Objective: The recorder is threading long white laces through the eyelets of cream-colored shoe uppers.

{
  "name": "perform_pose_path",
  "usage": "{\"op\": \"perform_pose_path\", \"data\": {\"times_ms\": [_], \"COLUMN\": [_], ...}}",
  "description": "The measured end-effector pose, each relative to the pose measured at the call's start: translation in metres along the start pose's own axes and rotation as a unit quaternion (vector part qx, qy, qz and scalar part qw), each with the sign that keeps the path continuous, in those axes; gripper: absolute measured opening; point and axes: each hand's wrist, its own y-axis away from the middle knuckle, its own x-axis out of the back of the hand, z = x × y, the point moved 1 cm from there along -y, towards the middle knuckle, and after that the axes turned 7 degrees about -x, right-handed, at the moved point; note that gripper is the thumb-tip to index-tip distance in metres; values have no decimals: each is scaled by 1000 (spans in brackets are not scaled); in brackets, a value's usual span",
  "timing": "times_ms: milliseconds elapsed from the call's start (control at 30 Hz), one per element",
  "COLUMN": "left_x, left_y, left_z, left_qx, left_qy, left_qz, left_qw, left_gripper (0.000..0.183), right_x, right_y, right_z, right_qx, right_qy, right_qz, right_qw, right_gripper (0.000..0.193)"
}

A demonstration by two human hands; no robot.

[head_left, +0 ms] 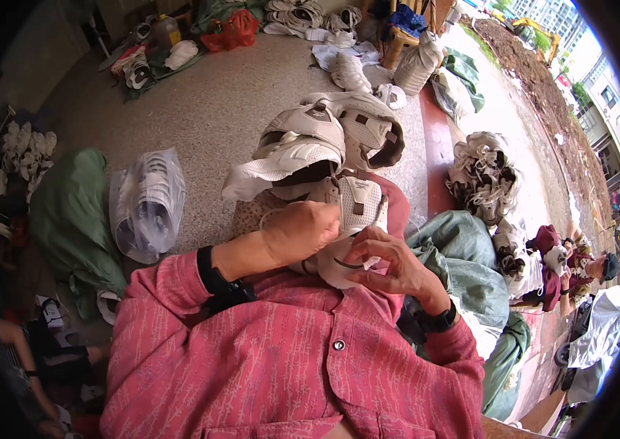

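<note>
A pale beige and white shoe upper (360, 203) rests on my lap, its perforated tongue facing up. My right hand (394, 267) is closed, with thumb and fingers pinching the rounded near end of this upper beside a dark curved edge. My left hand (301, 233) is a closed fist just left of the upper. What it grips, if anything, is hidden by the fingers. Past my hands lies a pile of similar shoe uppers (299, 132), white mesh with brown linings, partly covering my knees.
A clear plastic bag of stacked uppers (148, 205) and a green sack (69, 212) stand on the left. More green sacks (463, 252) and a heap of uppers (484, 175) lie on the right. A red plastic bag (231, 31) is at the back. Other people sit at both sides.
</note>
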Motion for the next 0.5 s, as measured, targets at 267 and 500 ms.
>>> {"op": "perform_pose_path", "data": {"times_ms": [267,500], "left_x": [12,48], "left_y": [-23,-45], "left_z": [-1,-19], "left_qx": [-3,-77], "left_qy": [-150,42], "left_qz": [-122,-274], "left_qw": [981,958], "left_gripper": [16,36], "right_x": [6,43], "right_y": [-2,-38], "right_z": [-14,-32], "right_qx": [51,59], "right_qy": [67,66], "right_qz": [6,139], "right_qw": [996,986], "right_gripper": [26,12]}}
